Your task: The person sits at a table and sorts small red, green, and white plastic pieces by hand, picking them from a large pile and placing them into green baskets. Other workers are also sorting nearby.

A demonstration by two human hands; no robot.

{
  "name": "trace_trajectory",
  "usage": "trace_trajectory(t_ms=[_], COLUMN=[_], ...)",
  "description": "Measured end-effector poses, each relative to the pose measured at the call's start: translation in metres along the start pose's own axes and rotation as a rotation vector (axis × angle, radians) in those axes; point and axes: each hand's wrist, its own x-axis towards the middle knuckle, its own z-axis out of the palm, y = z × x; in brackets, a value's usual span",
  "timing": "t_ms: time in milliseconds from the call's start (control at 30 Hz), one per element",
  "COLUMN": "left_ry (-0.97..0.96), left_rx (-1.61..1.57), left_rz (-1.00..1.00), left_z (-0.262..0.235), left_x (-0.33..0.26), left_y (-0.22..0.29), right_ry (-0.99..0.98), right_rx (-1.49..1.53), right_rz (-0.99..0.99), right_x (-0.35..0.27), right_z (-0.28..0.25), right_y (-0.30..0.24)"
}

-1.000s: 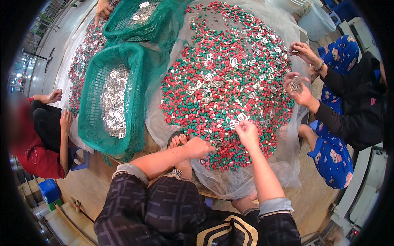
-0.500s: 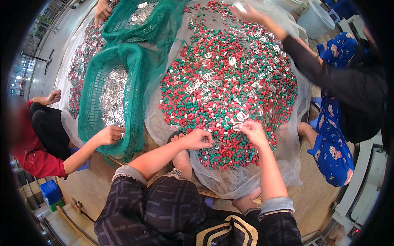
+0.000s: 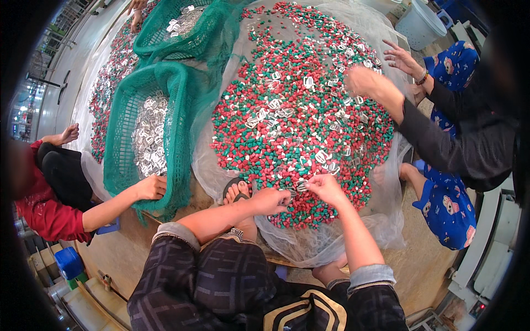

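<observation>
Before me lies a heap of small red, green and white cone-like pieces, with silvery slide buckles scattered over it. My right hand pinches a slide buckle between thumb and fingers, just above the near part of the heap. Close by on its left, my left hand is closed with its fingertips toward that buckle. What it holds, if anything, is hidden by its curled fingers.
A green netted basket of buckles stands left, another basket behind it. A red-sleeved person's hand is at the near rim. On the right, a dark-sleeved person's hands hover by the heap. White mesh lies beneath.
My right hand has moved left and slightly nearer with the buckle, toward my left hand. My left hand has shifted slightly nearer. The right-hand person's blurred hand has come back from the heap's far end.
</observation>
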Motion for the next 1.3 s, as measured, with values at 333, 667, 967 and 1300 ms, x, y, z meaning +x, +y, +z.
trace_trajectory(t_ms=[333,667,967,1300], left_ry=[0.065,0.209,0.335,0.157], left_rx=[0.507,0.121,-0.250,-0.812], left_rz=[0.164,-0.050,-0.085,-0.293], left_z=[0.016,-0.023,-0.041,-0.052], left_x=[-0.007,-0.004,0.015,0.016], left_y=[-0.012,0.006,0.020,0.018], right_ry=[0.210,0.263,-0.190,-0.183], right_rx=[-0.802,-0.518,0.629,0.699], right_rz=[-0.141,-0.075,0.273,0.242], right_x=[-0.014,-0.013,-0.009,-0.007], right_z=[0.059,0.063,0.007,0.001], right_y=[-0.021,-0.005,-0.027,-0.029])
